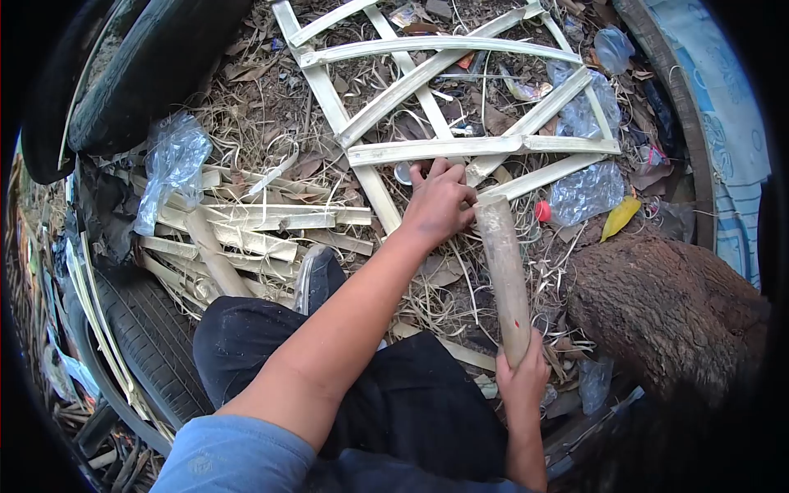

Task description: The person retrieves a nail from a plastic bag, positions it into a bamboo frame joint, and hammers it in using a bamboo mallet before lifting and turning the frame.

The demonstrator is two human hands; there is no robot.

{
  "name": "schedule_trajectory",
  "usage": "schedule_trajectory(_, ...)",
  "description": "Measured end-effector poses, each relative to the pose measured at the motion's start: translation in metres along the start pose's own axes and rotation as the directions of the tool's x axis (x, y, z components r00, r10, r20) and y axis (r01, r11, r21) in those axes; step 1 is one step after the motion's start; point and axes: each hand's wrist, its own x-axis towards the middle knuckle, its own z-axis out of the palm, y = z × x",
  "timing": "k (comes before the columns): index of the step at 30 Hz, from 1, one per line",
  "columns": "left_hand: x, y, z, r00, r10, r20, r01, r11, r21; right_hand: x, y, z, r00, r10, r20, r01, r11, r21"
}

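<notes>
My right hand (523, 374) is wrapped round the lower end of a thick wooden stick (503, 271), which points away from me with a small red mark near my grip. Ahead of it, my left hand (440, 201) has its fingers curled together just below a crosspiece of a lattice of split bamboo strips (436, 149). Whatever those fingertips pinch is hidden by the hand. The lattice lies flat on the littered ground, its strips crossing at angles. Close to the left fingers is a small round silvery object (403, 173).
Loose bamboo strips (271, 218) are piled at left, beside a tyre (152, 337). A tree stump (666, 300) stands at right. Clear plastic bags (588, 193), a red cap (542, 211), a yellow leaf (621, 218) and shavings litter the ground. A blue patterned sheet (731, 123) borders the right.
</notes>
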Motion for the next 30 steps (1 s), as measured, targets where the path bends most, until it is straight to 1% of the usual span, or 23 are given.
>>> schedule_trajectory(2, -0.002, -0.005, -0.001, 0.999, 0.021, -0.026, -0.021, 1.0, -0.011, -0.011, -0.007, 0.004, 0.954, -0.046, -0.298, 0.124, 0.961, 0.248)
schedule_trajectory(3, -0.003, -0.004, -0.002, 1.0, 0.002, -0.013, -0.002, 1.0, -0.018, -0.013, 0.001, 0.014, 0.96, 0.052, -0.275, 0.056, 0.927, 0.372)
schedule_trajectory(4, -0.003, -0.004, -0.002, 1.0, -0.008, -0.004, 0.008, 1.0, -0.028, -0.012, -0.001, 0.011, 0.966, 0.064, -0.251, 0.037, 0.925, 0.379)
schedule_trajectory(6, 0.0, -0.004, 0.001, 0.999, -0.008, -0.035, 0.008, 1.0, -0.004, 0.001, -0.005, 0.001, 0.999, 0.022, -0.05, -0.018, 0.997, 0.081)
schedule_trajectory(7, 0.003, -0.003, -0.003, 1.0, 0.004, -0.03, -0.004, 1.0, -0.021, -0.004, -0.004, 0.006, 0.979, -0.027, -0.2, 0.069, 0.976, 0.205)
schedule_trajectory(8, -0.003, -0.003, -0.005, 1.0, 0.004, -0.005, -0.004, 0.999, -0.039, -0.007, -0.003, 0.008, 0.984, -0.032, -0.173, 0.068, 0.975, 0.21)
schedule_trajectory(10, -0.004, -0.007, -0.001, 0.997, 0.047, -0.058, -0.049, 0.998, -0.036, -0.007, -0.003, 0.004, 0.979, 0.091, -0.181, -0.053, 0.977, 0.205)
schedule_trajectory(11, -0.004, -0.006, 0.001, 0.999, 0.022, -0.048, -0.024, 0.999, -0.026, 0.002, -0.003, -0.001, 1.0, 0.0, -0.031, -0.001, 0.999, -0.055)
schedule_trajectory(12, -0.002, -0.006, 0.002, 0.999, 0.002, -0.048, -0.003, 1.0, -0.014, -0.002, -0.002, -0.003, 0.999, 0.0, -0.05, -0.003, 0.998, -0.067)
schedule_trajectory(14, -0.002, -0.006, 0.0, 0.997, 0.048, -0.062, -0.05, 0.998, -0.036, -0.009, 0.002, 0.008, 0.958, -0.053, -0.281, 0.105, 0.979, 0.175)
schedule_trajectory(15, -0.005, -0.008, 0.001, 0.997, 0.037, -0.068, -0.039, 0.999, -0.031, -0.014, 0.004, 0.014, 0.935, 0.029, -0.353, 0.076, 0.957, 0.278)
schedule_trajectory(16, -0.004, -0.008, 0.002, 0.996, 0.038, -0.075, -0.041, 0.999, -0.034, -0.015, 0.007, 0.015, 0.936, 0.041, -0.349, 0.059, 0.961, 0.271)
schedule_trajectory(17, -0.003, -0.004, -0.002, 1.0, 0.004, -0.025, -0.005, 0.999, -0.048, -0.006, 0.01, 0.013, 0.975, -0.028, -0.22, 0.056, 0.991, 0.122)
schedule_trajectory(18, -0.002, -0.005, 0.002, 0.998, 0.001, -0.059, -0.002, 1.0, -0.018, 0.0, 0.014, 0.008, 0.994, -0.075, -0.078, 0.073, 0.997, -0.032)
schedule_trajectory(20, -0.002, -0.004, -0.003, 1.0, 0.004, -0.002, -0.004, 0.999, -0.051, 0.002, 0.01, 0.012, 0.983, -0.094, -0.16, 0.096, 0.995, 0.009)
schedule_trajectory(21, -0.003, -0.006, 0.0, 0.999, 0.032, -0.043, -0.032, 0.999, -0.014, -0.004, 0.009, 0.015, 0.957, -0.056, -0.283, 0.108, 0.979, 0.172)
schedule_trajectory(22, -0.003, -0.008, 0.0, 1.0, 0.009, -0.012, -0.009, 1.0, -0.023, -0.013, 0.008, 0.015, 0.918, 0.019, -0.395, 0.122, 0.937, 0.327)
schedule_trajectory(23, -0.004, -0.007, 0.0, 0.999, 0.016, -0.028, -0.016, 1.0, -0.007, -0.009, 0.005, 0.007, 0.959, -0.013, -0.284, 0.061, 0.985, 0.163)
schedule_trajectory(24, -0.004, -0.005, 0.0, 0.998, 0.023, -0.052, -0.023, 1.0, 0.003, -0.011, 0.005, 0.003, 0.955, -0.008, -0.296, 0.054, 0.988, 0.147)
schedule_trajectory(25, -0.002, 0.0, -0.007, 1.0, -0.008, 0.011, 0.008, 1.0, -0.017, -0.011, 0.003, 0.002, 0.951, -0.011, -0.308, 0.057, 0.989, 0.139)
schedule_trajectory(26, -0.002, -0.001, -0.008, 0.999, 0.018, 0.029, -0.018, 1.0, -0.011, -0.006, 0.001, 0.005, 0.946, -0.023, -0.323, 0.071, 0.988, 0.138)
schedule_trajectory(28, -0.004, -0.005, -0.008, 0.997, 0.06, 0.04, -0.061, 0.998, 0.028, -0.008, 0.001, 0.01, 0.955, -0.034, -0.293, 0.082, 0.985, 0.153)
schedule_trajectory(30, -0.004, -0.012, -0.002, 0.997, 0.081, 0.017, -0.082, 0.996, 0.03, -0.005, 0.007, 0.008, 0.97, -0.045, -0.239, 0.066, 0.994, 0.082)
